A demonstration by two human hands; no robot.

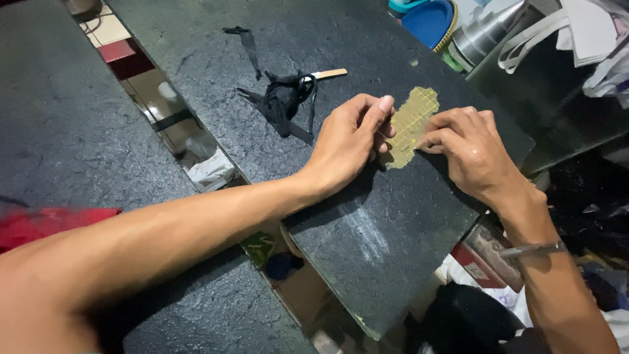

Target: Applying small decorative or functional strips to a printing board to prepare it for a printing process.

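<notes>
Both hands are working a small yellow-green patch (pixel 410 124) with a grid pattern, lying flat near the far edge of the dark, rough worktop (pixel 367 236). The left hand (pixel 350 137) sits at its left edge, fingers curled with the thumb up top, pinching or pressing that edge, hard to say which. The right hand (pixel 466 147) is bunched at the right edge, fingertips pushing down on it, so neither hand is spread out.

My read on the patch: thin, very light, floppy like fabric or mesh, not fragile. It lies totally flat and looks like it'd fold or slide if you poked just one spot. Best bet is holding it by opposite edges, or pinning one side while lifting a corner. The gritty worktop probably helps it stay put.

Just behind the left hand there's a tangle of black straps (pixel 282 98) with a pale stick (pixel 331 73) poking out, apart from the patch. A blue bowl (pixel 429 19) sits at the top.
</notes>
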